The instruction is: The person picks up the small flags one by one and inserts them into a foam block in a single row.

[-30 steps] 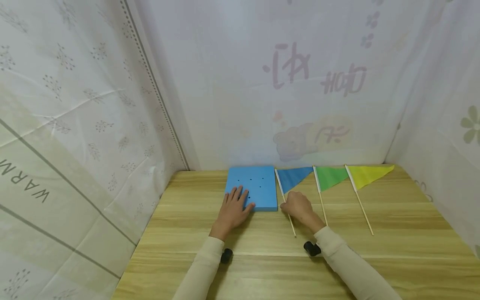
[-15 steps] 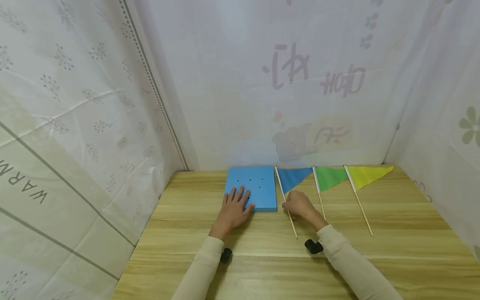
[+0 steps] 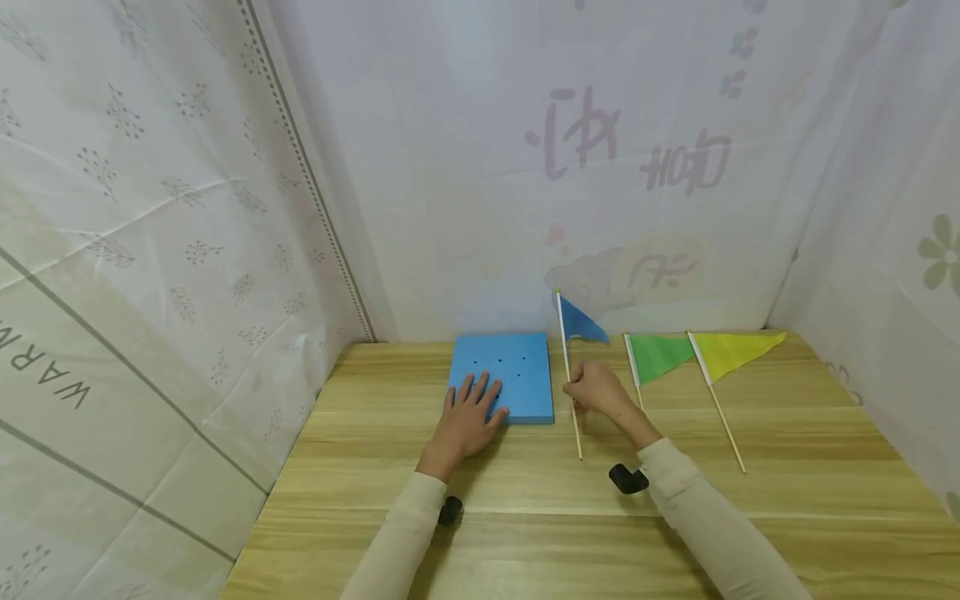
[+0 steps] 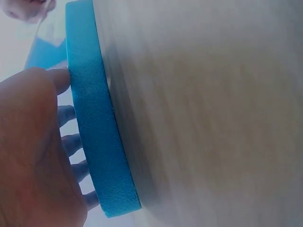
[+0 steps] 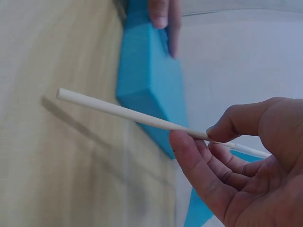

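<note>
My left hand [image 3: 467,417] rests with spread fingers on the near left part of a blue foam block [image 3: 528,396], which has several small holes in its top. In the left wrist view its fingertips touch the top of the block along the thick edge [image 4: 94,104]. My right hand [image 3: 600,390] pinches the wooden stick of a blue pennant flag [image 3: 581,320] between thumb and fingers. The stick's bare lower end [image 5: 94,101] points out from the fingers, raised off the table with its shadow beneath. The flag leans upward just right of the block.
A green pennant flag [image 3: 658,357] and a yellow pennant flag [image 3: 731,354] lie on the wooden table [image 3: 540,542] to the right; my right hand and forearm partly cover the green one's stick. Printed curtains [image 3: 480,208] stand behind the table and on both sides.
My right hand has lifted the blue flag off the table, and its top has tilted up and the cloth now hangs down. The left hand has stayed on the block.
</note>
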### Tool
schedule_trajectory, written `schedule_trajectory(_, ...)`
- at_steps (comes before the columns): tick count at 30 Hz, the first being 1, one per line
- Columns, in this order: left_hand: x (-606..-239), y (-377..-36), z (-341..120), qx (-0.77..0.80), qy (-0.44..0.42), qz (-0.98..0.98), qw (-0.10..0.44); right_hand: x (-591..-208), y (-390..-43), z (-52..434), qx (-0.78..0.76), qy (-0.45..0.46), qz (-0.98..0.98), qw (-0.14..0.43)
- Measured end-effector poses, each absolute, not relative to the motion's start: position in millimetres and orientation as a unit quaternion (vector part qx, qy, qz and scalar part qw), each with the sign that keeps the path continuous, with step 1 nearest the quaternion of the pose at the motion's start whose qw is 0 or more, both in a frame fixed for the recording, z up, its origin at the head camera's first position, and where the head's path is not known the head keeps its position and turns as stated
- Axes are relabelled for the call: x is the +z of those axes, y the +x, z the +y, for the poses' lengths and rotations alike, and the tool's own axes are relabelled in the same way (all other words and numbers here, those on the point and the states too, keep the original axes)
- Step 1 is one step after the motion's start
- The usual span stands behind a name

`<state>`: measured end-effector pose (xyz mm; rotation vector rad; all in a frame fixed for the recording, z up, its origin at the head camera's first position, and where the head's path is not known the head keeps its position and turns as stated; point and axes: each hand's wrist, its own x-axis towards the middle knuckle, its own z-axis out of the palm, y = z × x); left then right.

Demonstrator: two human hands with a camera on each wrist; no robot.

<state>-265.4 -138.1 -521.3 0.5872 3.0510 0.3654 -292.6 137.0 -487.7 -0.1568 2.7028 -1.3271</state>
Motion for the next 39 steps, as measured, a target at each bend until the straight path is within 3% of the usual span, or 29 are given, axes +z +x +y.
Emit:
schedule_trajectory(8,-519.2,-266.5,-138.6,0.111,0.196,0.974,-0.008,-466.2,-298.2,128.6,-0.467,-0.069,0.879,0.061)
schedule_trajectory(39,-531.0,-272.4,-140.2,0.138,0.203,0.969,0.011,-416.7,-329.1,74.6,-0.437,-0.156,0.884,-0.049)
